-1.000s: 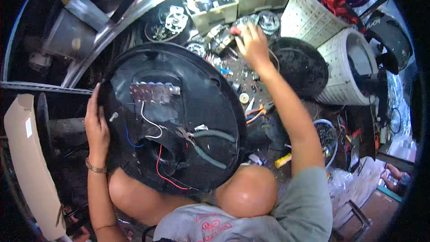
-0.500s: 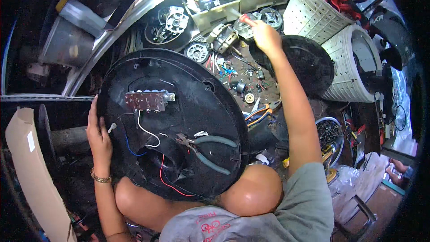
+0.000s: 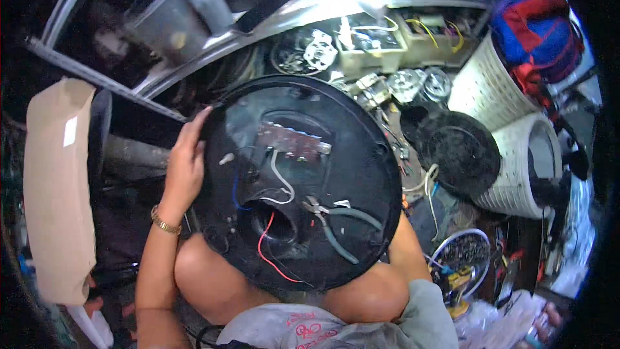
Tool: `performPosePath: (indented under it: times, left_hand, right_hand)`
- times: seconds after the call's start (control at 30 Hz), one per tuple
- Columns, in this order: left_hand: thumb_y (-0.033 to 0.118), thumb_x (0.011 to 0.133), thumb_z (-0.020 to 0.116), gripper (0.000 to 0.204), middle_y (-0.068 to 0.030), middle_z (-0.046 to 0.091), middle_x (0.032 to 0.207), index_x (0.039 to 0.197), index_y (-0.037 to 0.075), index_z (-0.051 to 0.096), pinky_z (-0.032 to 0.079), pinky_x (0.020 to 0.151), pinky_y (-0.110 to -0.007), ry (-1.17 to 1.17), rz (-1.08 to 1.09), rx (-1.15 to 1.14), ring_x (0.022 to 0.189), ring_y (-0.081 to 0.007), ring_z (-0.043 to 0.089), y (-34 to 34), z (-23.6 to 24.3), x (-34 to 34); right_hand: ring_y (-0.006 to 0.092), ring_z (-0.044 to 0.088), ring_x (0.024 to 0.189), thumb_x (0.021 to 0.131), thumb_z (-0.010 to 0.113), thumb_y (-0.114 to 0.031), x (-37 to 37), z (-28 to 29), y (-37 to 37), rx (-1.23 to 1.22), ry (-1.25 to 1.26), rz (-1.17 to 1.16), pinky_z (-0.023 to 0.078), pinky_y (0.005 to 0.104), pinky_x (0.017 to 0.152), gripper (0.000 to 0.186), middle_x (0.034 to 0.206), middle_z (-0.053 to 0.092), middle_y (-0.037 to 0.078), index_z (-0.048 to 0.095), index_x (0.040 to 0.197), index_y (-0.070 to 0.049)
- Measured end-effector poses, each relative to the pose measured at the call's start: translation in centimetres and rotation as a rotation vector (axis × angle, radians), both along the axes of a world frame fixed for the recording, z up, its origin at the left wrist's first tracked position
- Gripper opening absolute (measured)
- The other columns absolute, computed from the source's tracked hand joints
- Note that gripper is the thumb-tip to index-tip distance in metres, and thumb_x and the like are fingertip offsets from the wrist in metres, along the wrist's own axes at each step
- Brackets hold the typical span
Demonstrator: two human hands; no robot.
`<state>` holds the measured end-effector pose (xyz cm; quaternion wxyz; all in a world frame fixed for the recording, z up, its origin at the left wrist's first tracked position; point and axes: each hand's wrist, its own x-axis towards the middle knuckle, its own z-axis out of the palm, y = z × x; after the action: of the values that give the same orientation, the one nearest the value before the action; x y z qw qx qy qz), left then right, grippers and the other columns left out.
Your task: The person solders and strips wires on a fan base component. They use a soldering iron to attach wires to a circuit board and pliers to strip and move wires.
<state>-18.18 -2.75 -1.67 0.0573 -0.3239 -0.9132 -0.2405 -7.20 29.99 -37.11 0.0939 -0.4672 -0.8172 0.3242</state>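
A round black fan base point(image 3: 349, 174) lies hollow side up across my knees. My left hand point(image 3: 186, 168) grips its left rim, fingers along the edge. My right forearm point(image 3: 408, 245) goes up behind the right rim, which hides that hand. Inside the base, a brown switch block point(image 3: 290, 142) has a white wire point(image 3: 279, 171) hanging from it. Lower down are a blue wire point(image 3: 235, 187) and a red wire point(image 3: 266, 253). Grey-handled cutting pliers point(image 3: 332, 229) rest inside at the lower right. A small pale peg point(image 3: 226, 158) stands out near the left side.
Beyond the base lie metal motor parts point(image 3: 407, 84) and pale bins point(image 3: 371, 58). White perforated baskets point(image 3: 487, 90) and a black round cover point(image 3: 458, 152) stand at the right. A pale cable point(image 3: 429, 181) runs beside the base. A cardboard piece point(image 3: 59, 220) stands at the left.
My right arm has drawn back from the motor parts, where its hand held a red-handled tool, to behind the base. The view has shifted. A pale cable now shows beside the base.
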Motion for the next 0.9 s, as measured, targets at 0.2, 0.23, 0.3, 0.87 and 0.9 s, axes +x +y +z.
performPosePath:
  times: [0.2,0.23,0.3,0.87,0.9]
  left_hand:
    - [-0.009,0.078,0.047,0.059,-0.0182,0.053,0.113,0.134,0.008,0.044,0.039,0.097,-0.036,-0.073,-0.033,0.099,0.108,-0.0348,0.052,1.4,0.8,0.6]
    - [-0.007,0.075,0.049,0.053,-0.0160,0.052,0.106,0.126,0.005,0.050,0.041,0.094,-0.037,0.111,-0.043,0.107,0.104,-0.0334,0.052,0.1,1.0,0.6]
    - [-0.006,0.074,0.050,0.047,-0.0148,0.052,0.105,0.119,0.003,0.054,0.042,0.091,-0.035,0.226,0.003,0.220,0.101,-0.0309,0.052,0.0,2.4,0.7]
    - [0.022,0.094,0.056,0.029,-0.0068,0.060,0.110,0.116,0.003,0.056,0.045,0.093,-0.030,-1.526,-0.372,1.175,0.102,-0.0144,0.057,10.0,5.9,12.0]
    - [0.019,0.093,0.057,0.029,-0.0070,0.060,0.111,0.116,0.002,0.056,0.044,0.094,-0.030,-1.417,-0.387,1.137,0.104,-0.0147,0.056,9.1,5.8,11.4]
  right_hand:
    - [0.0229,0.061,0.076,0.065,0.075,-0.005,3.6,-0.5,6.9,0.011,0.607,-0.151,0.048,0.0366,0.073,0.034,0.083,0.061,0.009,0.056,0.093,-0.001]
    - [0.0192,0.059,0.079,0.066,0.074,-0.002,3.5,4.3,6.4,-0.078,0.649,-0.083,0.047,0.0338,0.075,0.034,0.087,0.061,0.008,0.057,0.095,-0.001]
    - [0.0142,0.057,0.083,0.068,0.073,0.002,5.7,13.0,8.8,-0.078,0.814,0.010,0.047,0.0290,0.076,0.034,0.094,0.061,0.006,0.057,0.097,-0.002]
    - [0.0142,0.061,0.075,0.063,0.082,-0.007,10.6,41.6,-8.4,-0.740,0.790,0.429,0.052,0.0258,0.063,0.053,0.095,0.059,0.007,0.047,0.103,-0.006]
    - [0.0136,0.061,0.072,0.064,0.082,-0.008,10.1,41.8,-9.5,-0.727,0.716,0.421,0.052,0.0260,0.062,0.052,0.093,0.058,0.006,0.047,0.102,-0.006]
